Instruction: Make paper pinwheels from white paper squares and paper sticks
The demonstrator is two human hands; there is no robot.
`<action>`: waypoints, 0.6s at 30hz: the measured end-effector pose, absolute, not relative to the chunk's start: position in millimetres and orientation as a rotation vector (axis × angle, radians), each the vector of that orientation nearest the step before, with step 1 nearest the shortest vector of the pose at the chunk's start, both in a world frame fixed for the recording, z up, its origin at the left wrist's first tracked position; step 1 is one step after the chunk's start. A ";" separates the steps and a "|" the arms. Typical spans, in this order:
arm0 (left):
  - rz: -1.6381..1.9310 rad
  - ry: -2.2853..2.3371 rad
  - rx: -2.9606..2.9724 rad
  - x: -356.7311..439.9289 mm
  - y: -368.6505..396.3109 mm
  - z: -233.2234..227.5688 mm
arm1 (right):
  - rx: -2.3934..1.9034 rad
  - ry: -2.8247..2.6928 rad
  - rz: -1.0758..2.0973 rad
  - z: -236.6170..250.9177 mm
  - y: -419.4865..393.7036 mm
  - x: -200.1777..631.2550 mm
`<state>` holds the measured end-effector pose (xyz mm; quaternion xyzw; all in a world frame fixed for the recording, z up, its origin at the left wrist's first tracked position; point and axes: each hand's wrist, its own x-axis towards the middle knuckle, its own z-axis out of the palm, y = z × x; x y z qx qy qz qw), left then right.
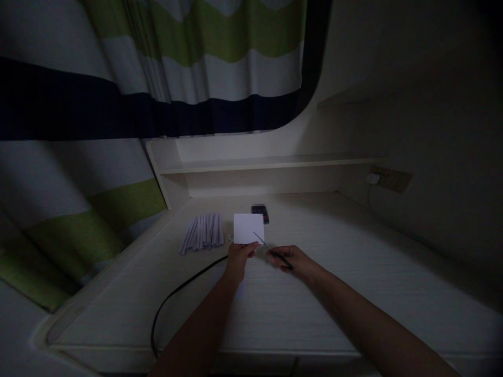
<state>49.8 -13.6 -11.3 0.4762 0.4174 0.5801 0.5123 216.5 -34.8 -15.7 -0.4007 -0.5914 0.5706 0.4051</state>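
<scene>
The paper [248, 228] is held out over the table [322, 314], in front of the person and near the middle. The left hand [238, 256] has its fingers pinched on the near edge, thumb towards the right corner. The right hand [290, 258] has its fingers closed round the dark handles of the scissors [282, 258]; whether the blades are parted I cannot tell.

The paper should be very light and easily creased. It looks flat and fairly stiff for a sheet, so a pinch at the edge probably supports it, though a loose one could let it swing or buckle under the blade. The near edge or a corner seems the best hold, with fingertips away from the steel. The scissors are likely rigid and a little heavier, safest held by the handles.

The paper looks close to square, with no clear long axis; its face is towards the person and its far edge runs left to right. The scissors' long axis is slanted, handles near and right, tip pointing away and left across the paper's lower right part.

The strips [204, 231] lie side by side to the left, roughly pointing away. Beyond the paper, partly hidden, is a dark item [260, 210], too blurred to name.
</scene>
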 end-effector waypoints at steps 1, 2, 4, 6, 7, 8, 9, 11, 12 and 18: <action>1.393 1.010 1.146 49.7 -13.6 -11.7 | -1.013 -1.494 1.439 -15.5 -35.0 216.3; 1.391 1.018 1.145 49.8 -13.5 -12.0 | -1.016 -1.500 1.436 -15.5 -35.2 216.2; 1.390 1.027 1.145 50.0 -13.4 -12.5 | -1.022 -1.515 1.426 -15.8 -35.0 216.0; 1.391 1.028 1.137 50.3 -13.1 -12.8 | -1.038 -1.519 1.415 -16.5 -34.7 216.1; 1.390 1.027 1.131 50.5 -13.0 -12.8 | -1.046 -1.516 1.409 -16.8 -34.5 216.1; 1.388 1.028 1.124 50.6 -13.0 -12.7 | -1.056 -1.512 1.404 -16.9 -34.4 216.3; 1.386 1.028 1.119 50.6 -13.0 -12.7 | -1.065 -1.508 1.400 -16.8 -34.4 216.4; 1.383 1.021 1.120 50.6 -13.1 -12.6 | -1.079 -1.513 1.393 -16.0 -34.8 216.6; 1.382 1.019 1.124 50.5 -13.2 -12.8 | -1.085 -1.519 1.391 -15.5 -35.2 216.6; 1.371 1.028 1.129 49.6 -11.4 -15.7 | -1.091 -1.494 1.404 -12.9 -37.0 214.5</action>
